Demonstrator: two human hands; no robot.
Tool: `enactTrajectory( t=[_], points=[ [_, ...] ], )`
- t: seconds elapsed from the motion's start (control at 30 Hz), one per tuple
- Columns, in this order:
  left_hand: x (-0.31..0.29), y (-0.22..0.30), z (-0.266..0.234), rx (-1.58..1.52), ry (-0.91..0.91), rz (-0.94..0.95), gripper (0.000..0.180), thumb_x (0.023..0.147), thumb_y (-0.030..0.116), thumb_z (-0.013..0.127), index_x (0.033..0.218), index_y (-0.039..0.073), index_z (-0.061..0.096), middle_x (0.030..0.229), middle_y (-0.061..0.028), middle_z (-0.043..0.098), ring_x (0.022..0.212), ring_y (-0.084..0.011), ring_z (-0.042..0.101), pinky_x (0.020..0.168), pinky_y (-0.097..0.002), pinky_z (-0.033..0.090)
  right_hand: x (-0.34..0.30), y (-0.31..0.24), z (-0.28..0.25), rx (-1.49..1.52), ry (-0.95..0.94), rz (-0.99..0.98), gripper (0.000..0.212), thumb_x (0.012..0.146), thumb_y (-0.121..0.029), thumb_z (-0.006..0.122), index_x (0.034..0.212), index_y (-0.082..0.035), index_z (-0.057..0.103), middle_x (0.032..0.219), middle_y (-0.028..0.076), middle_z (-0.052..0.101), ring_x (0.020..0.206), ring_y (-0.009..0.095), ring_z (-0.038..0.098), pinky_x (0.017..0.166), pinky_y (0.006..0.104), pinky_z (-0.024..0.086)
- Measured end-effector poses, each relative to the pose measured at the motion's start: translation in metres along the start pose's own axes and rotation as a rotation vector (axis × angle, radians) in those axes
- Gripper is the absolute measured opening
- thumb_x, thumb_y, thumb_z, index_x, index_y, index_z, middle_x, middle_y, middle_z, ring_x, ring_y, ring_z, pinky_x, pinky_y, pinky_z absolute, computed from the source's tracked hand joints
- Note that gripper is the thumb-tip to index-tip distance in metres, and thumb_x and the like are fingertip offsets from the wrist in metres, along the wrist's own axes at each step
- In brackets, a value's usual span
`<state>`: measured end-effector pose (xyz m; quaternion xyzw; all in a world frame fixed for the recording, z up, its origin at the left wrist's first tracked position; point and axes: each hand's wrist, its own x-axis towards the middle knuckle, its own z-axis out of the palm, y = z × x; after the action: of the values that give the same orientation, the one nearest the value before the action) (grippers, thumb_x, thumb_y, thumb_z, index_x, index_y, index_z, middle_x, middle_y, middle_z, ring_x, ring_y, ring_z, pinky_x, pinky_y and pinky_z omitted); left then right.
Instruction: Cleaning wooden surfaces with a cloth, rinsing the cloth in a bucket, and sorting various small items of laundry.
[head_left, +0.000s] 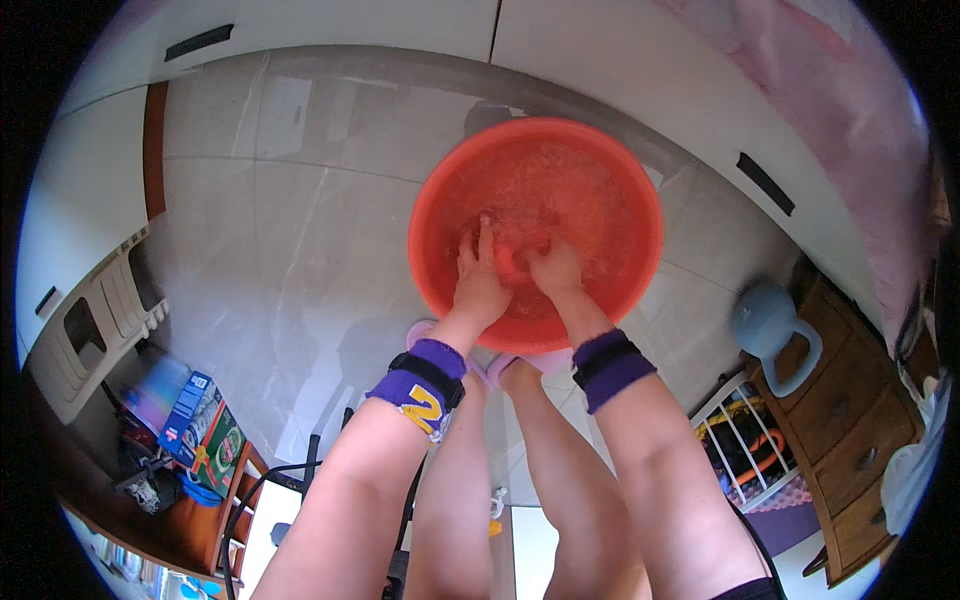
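Note:
An orange-red round basin (424, 192) with rippling water stands on the tiled floor in front of my feet. Both hands reach into it. My left hand (482, 282) is open, its fingers spread at the water near the left side. Beside it my right hand (556, 268) looks closed, its fingertips bent down and hidden in the water. Between the hands shows a bright red patch (512, 264); its kind and what holds it cannot be made out. Purple wristbands (428, 388) circle both forearms.
Pink slippers (505, 368) are on my feet, against the basin's near side. White cabinet fronts line the far side. A blue-grey handled object (768, 325) sits at the right by a wooden drawer unit (850, 420). Boxes (205, 435) and a beige plastic stool (95, 320) are at the left.

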<state>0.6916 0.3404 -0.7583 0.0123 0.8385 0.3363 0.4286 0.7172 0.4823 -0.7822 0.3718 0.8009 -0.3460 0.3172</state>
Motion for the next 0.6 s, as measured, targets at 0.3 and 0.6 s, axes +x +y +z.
enactTrajectory(
  t=[0.3, 0.6],
  points=[
    [-0.020, -0.003, -0.048, -0.172, -0.165, 0.150, 0.073, 0.071, 0.003, 0.069, 0.138, 0.004, 0.040, 0.136, -0.0194, 0.048, 0.127, -0.0368, 0.044, 0.105, -0.0392, 0.039, -0.087, -0.032, -0.039, 0.922, -0.288, -0.078, 0.042, 0.087, -0.034, 0.066, 0.112, -0.001, 0.063, 0.103, 0.005, 0.065, 0.094, 0.017, 0.061, 0.080, 0.0289, 0.048],
    [-0.030, 0.035, -0.048, -0.564, -0.147, -0.020, 0.053, 0.077, 0.000, 0.060, 0.127, -0.001, 0.045, 0.111, -0.0177, 0.059, 0.099, -0.0268, 0.061, 0.085, -0.0327, 0.049, -0.047, 0.018, -0.014, 1.163, -0.020, 0.117, 0.025, 0.092, -0.017, 0.053, 0.112, -0.005, 0.060, 0.107, 0.010, 0.061, 0.098, 0.017, 0.059, 0.084, 0.0296, 0.050]
  ],
)
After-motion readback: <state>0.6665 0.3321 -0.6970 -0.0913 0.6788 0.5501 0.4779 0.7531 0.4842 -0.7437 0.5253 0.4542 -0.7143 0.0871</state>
